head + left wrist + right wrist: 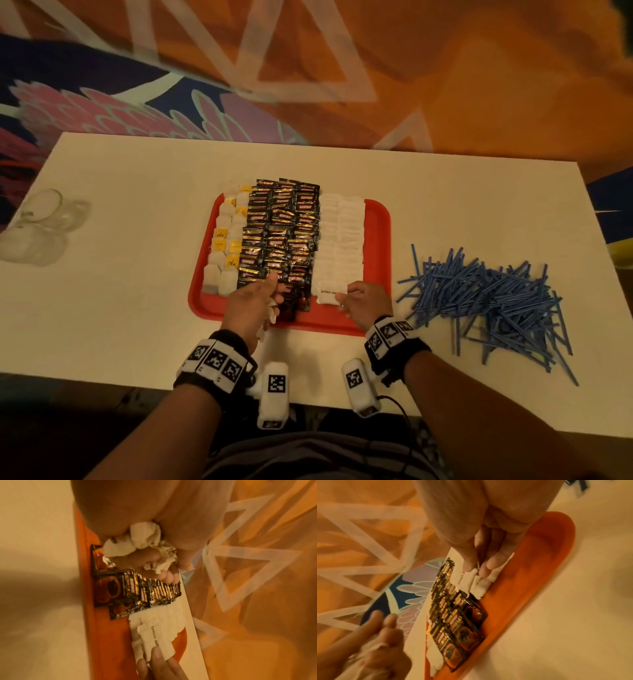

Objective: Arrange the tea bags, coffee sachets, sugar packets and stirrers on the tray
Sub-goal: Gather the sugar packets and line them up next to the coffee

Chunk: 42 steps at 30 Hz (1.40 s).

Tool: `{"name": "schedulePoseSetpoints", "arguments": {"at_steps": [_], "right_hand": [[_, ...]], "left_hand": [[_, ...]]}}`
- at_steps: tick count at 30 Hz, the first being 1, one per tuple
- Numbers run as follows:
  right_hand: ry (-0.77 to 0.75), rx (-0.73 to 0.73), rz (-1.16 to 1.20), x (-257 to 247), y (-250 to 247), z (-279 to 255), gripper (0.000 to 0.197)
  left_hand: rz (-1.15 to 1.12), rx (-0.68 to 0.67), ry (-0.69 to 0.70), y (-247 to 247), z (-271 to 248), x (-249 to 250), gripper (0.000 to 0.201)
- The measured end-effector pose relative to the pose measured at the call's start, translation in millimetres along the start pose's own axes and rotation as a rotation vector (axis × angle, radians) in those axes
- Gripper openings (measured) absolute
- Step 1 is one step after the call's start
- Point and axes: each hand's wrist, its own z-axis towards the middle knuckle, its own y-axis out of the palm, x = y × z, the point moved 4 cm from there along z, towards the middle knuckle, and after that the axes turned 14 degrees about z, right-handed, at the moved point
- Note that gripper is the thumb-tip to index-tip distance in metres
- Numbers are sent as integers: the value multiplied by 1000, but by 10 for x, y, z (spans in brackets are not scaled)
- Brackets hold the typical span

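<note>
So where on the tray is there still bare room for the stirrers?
A bare red strip runs along the tray right edge, beside the sugar packets. The near edge is crowded by both hands. The stirrers lie on the table, right of the tray.

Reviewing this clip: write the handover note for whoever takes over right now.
Left hand grips a bunch of crumpled white packets over the red plastic tray.
Right hand pinches a white brown-sugar packet at the sugar column's near end.
Done: tea bags, black coffee sachets, white sugar packets in columns.
Left: blue stirrers, piled on the white table.
</note>
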Motion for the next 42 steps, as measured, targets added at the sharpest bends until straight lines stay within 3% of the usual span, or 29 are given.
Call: {"name": "schedulePoseSetpoints", "arguments": {"at_steps": [8,12,17,22,27,30,34,38,42], "right_hand": [[36,97,-38,187,184,114,17],[-9,162,-264,208,212,182,18],[-58,211,-368,165,149,120,25],[-282,64,-462,148,269,153,12],[-270,-15,-523,139,308,158,24],[-276,-15,-470,68,275,96,24],[-292,-33,-230,-183,257,-82,15],[-372,-174,-190,-611,391,-321,6],[-384,-335,-128,-936,424,-486,15]], "left_hand": [[31,15,-42,-346,65,-156,38],[35,-6,-35,-361,77,-182,37],[31,-21,-29,-350,108,-205,35],[8,-62,-44,-342,118,-182,39],[-43,-125,-87,-298,147,-159,43],[-65,-175,-73,-241,167,-136,42],[-83,-220,-69,-96,136,-37,43],[-136,-320,-7,117,28,162,40],[-76,-402,96,279,-112,382,43]]}}
